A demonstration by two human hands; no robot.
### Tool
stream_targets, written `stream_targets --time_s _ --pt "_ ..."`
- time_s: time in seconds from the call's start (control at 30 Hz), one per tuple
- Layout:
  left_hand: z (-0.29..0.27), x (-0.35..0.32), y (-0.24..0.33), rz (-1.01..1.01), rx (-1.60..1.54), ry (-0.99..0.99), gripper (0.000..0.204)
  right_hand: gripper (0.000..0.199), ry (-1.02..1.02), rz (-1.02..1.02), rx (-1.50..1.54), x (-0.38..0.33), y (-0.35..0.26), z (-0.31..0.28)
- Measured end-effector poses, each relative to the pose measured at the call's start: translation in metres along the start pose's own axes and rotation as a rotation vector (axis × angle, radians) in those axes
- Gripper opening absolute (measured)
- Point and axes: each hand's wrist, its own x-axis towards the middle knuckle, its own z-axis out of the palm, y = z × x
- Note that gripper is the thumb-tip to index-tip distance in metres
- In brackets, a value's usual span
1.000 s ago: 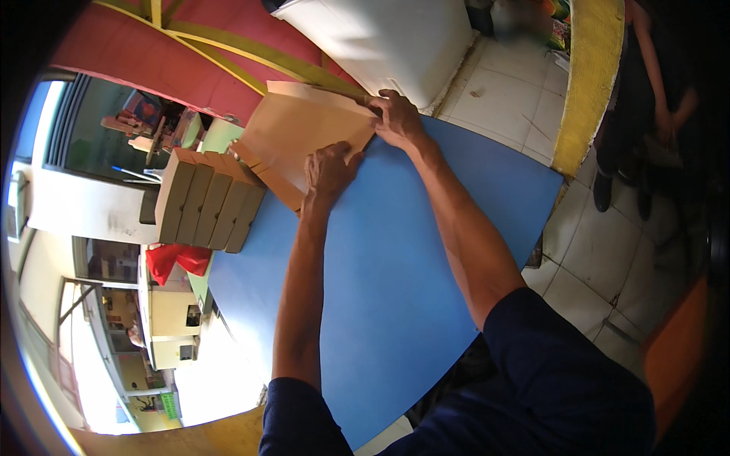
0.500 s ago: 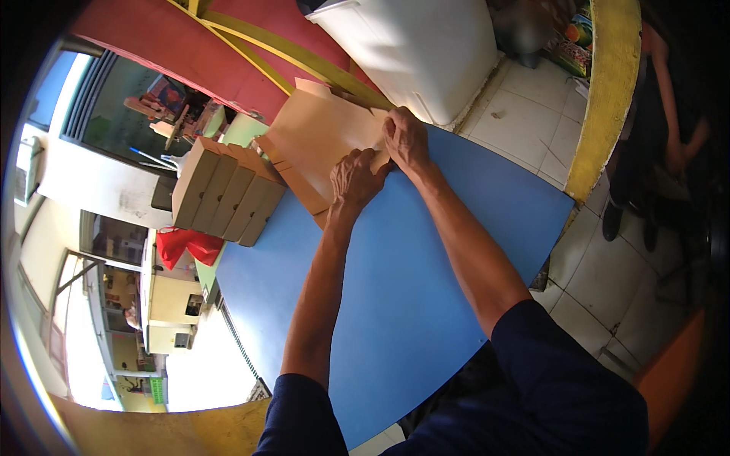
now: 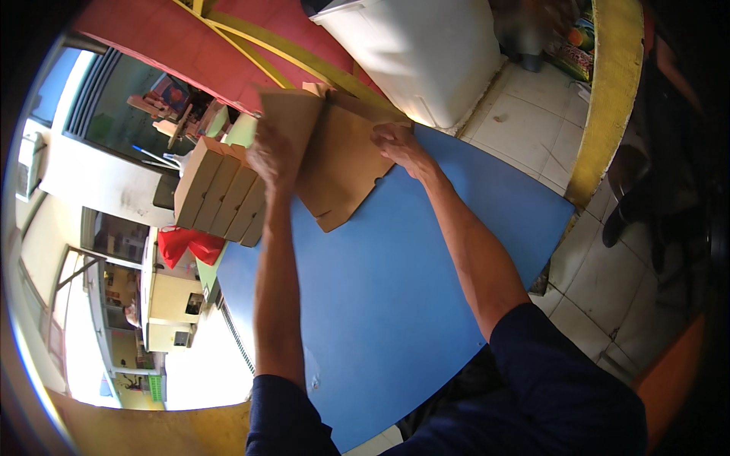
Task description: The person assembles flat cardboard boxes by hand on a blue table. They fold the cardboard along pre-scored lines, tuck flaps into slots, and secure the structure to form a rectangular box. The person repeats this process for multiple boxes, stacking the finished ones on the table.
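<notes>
The right hand (image 3: 398,149) pinches the cardboard box (image 3: 342,159) edge; the left hand (image 3: 272,158), blurred, meets its raised panel (image 3: 293,114), finger grip unclear.

The part-folded brown cardboard box (image 3: 342,163) looks matt and smooth, like the stacked brown cardboard boxes (image 3: 220,194). The broad blue tabletop (image 3: 380,304) is smooth with a faint sheen; the boxy white container (image 3: 418,61) looks like smooth plastic.

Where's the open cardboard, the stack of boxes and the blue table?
Open cardboard (image 3: 344,161): head view, its wide brown panel.
Stack of boxes (image 3: 220,194): head view, its near side.
Blue table (image 3: 384,296): head view, bare top.
</notes>
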Motion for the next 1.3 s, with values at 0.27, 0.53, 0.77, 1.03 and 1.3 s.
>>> stream_targets --time_s 0.27,0.53,0.77,1.03,1.3 --pt "-0.149 0.106 -0.108 -0.118 -0.025 0.408 0.034 0.032 0.005 -0.109 -0.136 -0.019 -0.011 0.019" --pt "-0.309 0.121 -0.122 0.109 -0.365 0.518 0.036 0.052 -0.022 -0.058 0.092 -0.017 -0.023 0.002" --pt "-0.389 0.047 -0.02 -0.529 -0.752 0.229 0.047 0.042 0.207 -0.323 0.462 -0.073 -0.147 -0.033" --pt "-0.313 0.013 0.032 -0.474 -1.715 0.219 0.024 0.09 -0.1 -0.946 -0.135 -0.31 -0.283 -0.028" --pt "-0.392 -0.002 0.14 -0.269 -2.202 -0.077 0.017 0.032 0.641 -1.197 -0.771 -0.32 -0.341 -0.029"
